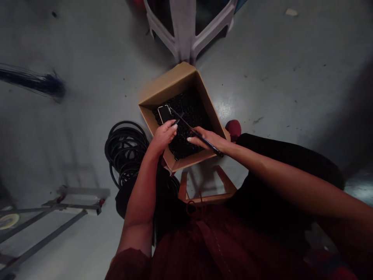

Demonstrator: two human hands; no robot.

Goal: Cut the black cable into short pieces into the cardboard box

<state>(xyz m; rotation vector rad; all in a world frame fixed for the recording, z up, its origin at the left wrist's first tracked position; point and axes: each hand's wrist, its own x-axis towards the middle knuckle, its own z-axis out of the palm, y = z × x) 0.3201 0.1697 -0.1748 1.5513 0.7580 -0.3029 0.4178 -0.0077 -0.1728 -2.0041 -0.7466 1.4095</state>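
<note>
An open cardboard box (163, 86) stands on the floor between my legs, with many small black pieces (190, 107) inside. My left hand (164, 136) is over the box's left side, its fingers pinching a short, dark ribbed piece (176, 122). Over the right side, my right hand (205, 138) is closed around a long, thin black tool (214, 149), whose exact kind I cannot make out. Its narrow end points up and left, above the pieces. Near that end lies a dark rectangular object (165, 113) with a pale frame.
Coiled black hose or cable (125, 146) lies left of the box. A pale plastic stool (183, 27) stands beyond it. A dark bristly bundle (35, 81) and a metal frame (58, 217) are at left. Wooden legs (225, 181) show below the box.
</note>
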